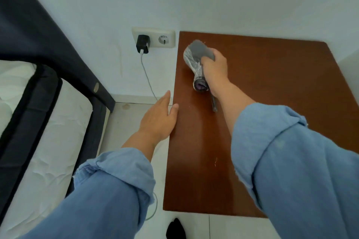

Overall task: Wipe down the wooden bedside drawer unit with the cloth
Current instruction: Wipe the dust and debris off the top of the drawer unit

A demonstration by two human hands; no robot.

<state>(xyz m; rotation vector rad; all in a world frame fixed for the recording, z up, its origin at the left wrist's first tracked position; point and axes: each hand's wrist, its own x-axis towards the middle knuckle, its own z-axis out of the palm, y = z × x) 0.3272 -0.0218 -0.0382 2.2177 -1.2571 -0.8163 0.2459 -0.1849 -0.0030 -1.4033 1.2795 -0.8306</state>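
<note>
The wooden bedside drawer unit (272,103) shows its reddish-brown top, seen from above, standing against the white wall. My right hand (214,68) is closed on a rolled grey cloth (198,48), which rests on the far left part of the top. Crinkled clear plastic wraps part of the roll, and purple fabric shows at its near end. My left hand (159,118) is flat with fingers extended at the unit's left edge, its fingertips touching the rim, and it holds nothing.
A thin dark stick-like object (213,105) lies on the top under my right wrist. A black charger (142,43) sits in the wall socket left of the unit, its white cable running down to the floor. A bed with a dark frame (38,91) stands at left.
</note>
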